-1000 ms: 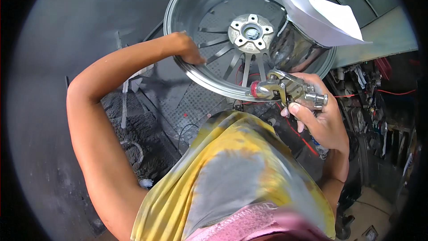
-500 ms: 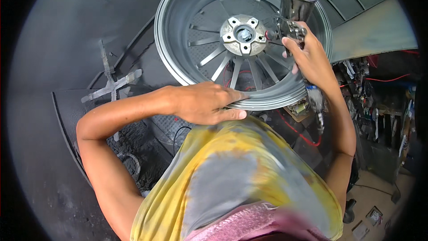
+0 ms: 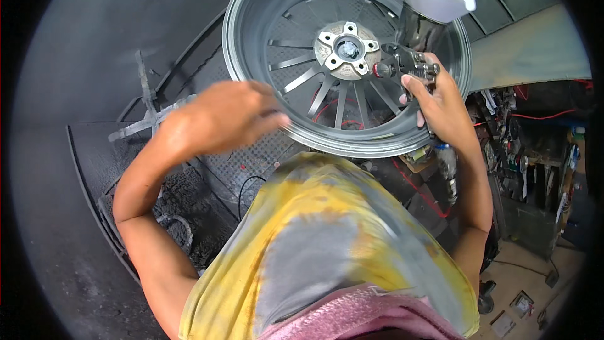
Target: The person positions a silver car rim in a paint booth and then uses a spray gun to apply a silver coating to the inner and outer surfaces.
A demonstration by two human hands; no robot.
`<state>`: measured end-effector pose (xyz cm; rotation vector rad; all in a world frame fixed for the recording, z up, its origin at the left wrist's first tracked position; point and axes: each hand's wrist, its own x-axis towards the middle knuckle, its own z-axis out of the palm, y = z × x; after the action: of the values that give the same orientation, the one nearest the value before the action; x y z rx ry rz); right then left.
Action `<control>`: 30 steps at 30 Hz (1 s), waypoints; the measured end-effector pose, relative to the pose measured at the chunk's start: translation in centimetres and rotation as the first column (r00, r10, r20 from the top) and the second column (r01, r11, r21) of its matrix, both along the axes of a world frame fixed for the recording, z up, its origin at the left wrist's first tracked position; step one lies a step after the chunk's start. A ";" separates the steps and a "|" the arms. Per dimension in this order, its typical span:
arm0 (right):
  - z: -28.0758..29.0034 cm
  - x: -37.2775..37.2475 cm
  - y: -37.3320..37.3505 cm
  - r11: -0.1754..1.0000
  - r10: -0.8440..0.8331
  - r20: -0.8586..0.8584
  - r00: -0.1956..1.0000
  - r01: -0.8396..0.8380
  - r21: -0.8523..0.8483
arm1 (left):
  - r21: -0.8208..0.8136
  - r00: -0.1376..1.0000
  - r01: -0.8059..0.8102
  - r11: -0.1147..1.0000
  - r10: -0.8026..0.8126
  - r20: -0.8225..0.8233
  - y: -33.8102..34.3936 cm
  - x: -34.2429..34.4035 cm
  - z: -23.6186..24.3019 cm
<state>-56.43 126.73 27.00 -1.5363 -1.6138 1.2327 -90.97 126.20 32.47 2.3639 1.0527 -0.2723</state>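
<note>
Left hand (image 3: pixel 220 118) has moved from the bottom edge of the wheel (image 3: pixel 348 70), at top centre, to left of centre, too blurred to tell its grip, while the right hand (image 3: pixel 445 97) clamps a spray gun (image 3: pixel 412 60) at upper right.

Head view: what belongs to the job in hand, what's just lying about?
In the job: spray gun in right hand; dark cup; white paper; spoked wheel.

Apparently lying about: grey cross-shaped piece; small square things, lower right.
</note>
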 end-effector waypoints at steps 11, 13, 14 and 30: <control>1.4 -1.4 -3.3 0.963 -0.162 0.031 0.986 0.151 0.223 | -0.412 0.223 -0.774 0.481 0.815 0.534 3.4 -12.7 -22.4; 1.0 -1.0 -3.1 0.966 -0.172 0.084 0.981 0.152 0.210 | -0.566 0.128 -0.717 0.407 0.875 0.467 3.0 -9.7 -25.2; 1.1 -1.1 -2.9 0.965 -0.170 0.080 0.982 0.149 0.216 | -0.546 0.077 -0.745 0.383 0.863 0.500 2.6 -8.9 -27.0; 1.9 -1.2 -4.0 0.949 -0.238 0.015 0.971 0.229 0.217 | -0.773 -0.298 -0.606 0.187 0.847 0.440 -2.9 -1.8 -33.7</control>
<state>-57.58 122.69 28.92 -1.5706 -1.4855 0.8760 -92.77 123.30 -1.28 0.6796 1.5049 1.2133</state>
